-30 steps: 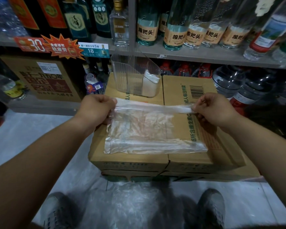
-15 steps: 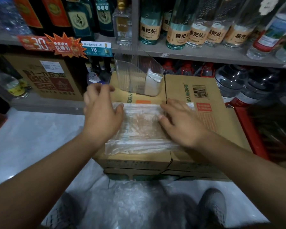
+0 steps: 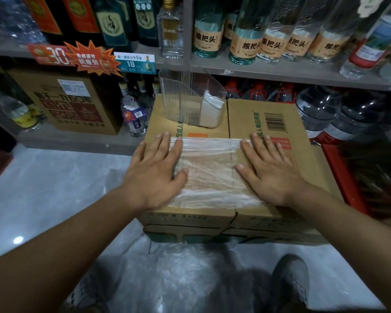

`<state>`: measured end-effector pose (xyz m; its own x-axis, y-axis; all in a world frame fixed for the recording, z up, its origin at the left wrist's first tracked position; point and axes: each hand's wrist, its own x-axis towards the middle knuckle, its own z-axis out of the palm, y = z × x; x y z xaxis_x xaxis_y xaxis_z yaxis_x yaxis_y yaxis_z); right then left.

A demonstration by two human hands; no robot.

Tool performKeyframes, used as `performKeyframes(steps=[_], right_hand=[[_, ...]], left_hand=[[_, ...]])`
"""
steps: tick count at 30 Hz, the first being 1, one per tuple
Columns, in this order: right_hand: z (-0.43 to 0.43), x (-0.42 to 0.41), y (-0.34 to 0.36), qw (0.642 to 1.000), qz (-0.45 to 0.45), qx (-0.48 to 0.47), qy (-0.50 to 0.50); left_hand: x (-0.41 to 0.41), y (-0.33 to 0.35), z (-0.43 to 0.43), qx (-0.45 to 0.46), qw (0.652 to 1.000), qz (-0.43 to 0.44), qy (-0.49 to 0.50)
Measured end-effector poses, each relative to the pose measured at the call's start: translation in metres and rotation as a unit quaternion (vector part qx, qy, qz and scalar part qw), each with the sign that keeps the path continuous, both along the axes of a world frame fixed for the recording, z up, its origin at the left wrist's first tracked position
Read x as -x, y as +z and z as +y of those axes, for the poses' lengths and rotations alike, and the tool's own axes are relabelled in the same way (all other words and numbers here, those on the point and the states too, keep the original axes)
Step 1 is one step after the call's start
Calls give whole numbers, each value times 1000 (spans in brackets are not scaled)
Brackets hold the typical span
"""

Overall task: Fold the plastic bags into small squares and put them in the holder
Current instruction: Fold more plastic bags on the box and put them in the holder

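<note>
While both our hands lie flat with fingers straight, we press a folded clear plastic bag (image 3: 212, 175) onto the top of a cardboard box (image 3: 278, 114). Our left hand (image 3: 155, 175) covers the bag's left end and our right hand (image 3: 271, 170) its right end, the bag's middle bare between them. At the far side of the box top stands the clear ribbed holder (image 3: 185, 98), apart from the bag, with a white stack of folded bags (image 3: 210, 107) upright in its right part. Crumpled clear plastic (image 3: 178, 274) lies on the floor (image 3: 43, 177) below the box.
</note>
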<state>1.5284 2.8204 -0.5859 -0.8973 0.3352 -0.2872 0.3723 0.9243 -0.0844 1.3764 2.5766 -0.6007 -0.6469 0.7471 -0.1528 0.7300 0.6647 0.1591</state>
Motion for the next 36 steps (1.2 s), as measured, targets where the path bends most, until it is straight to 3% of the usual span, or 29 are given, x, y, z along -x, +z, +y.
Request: performKeyframes(steps=[2, 5, 8, 11, 16, 20, 24, 27, 31, 36], right_hand=[[1, -4, 4, 998, 36, 45, -19], [-2, -10, 15, 969, 190, 135, -77], [-5, -18, 27, 944, 280, 142, -105], [-21, -35, 32, 960, 247, 118, -52], [-72, -57, 18, 991, 82, 52, 97], [-66, -76, -5, 991, 40, -21, 123], [-48, -85, -5, 995, 25, -6, 95], [-48, -84, 0, 996, 67, 8, 64], [-64, -71, 6, 958, 259, 0, 122], [-83, -50, 3, 949, 252, 14, 187]], left_hand=[[1, 4, -4, -47, 998, -34, -6], [0, 13, -14, -194, 976, -96, 4], [-6, 18, -23, -213, 976, -51, -2], [-23, 16, -29, -155, 987, 10, -39], [-41, -1, -44, -68, 996, 36, -53], [-38, -4, -48, -7, 997, 45, -61], [-37, -4, -47, 16, 997, 43, -68], [-35, -3, -51, -44, 996, 10, -71], [-39, 2, -60, -176, 977, 23, -120], [-39, 3, -62, -202, 961, 48, -181]])
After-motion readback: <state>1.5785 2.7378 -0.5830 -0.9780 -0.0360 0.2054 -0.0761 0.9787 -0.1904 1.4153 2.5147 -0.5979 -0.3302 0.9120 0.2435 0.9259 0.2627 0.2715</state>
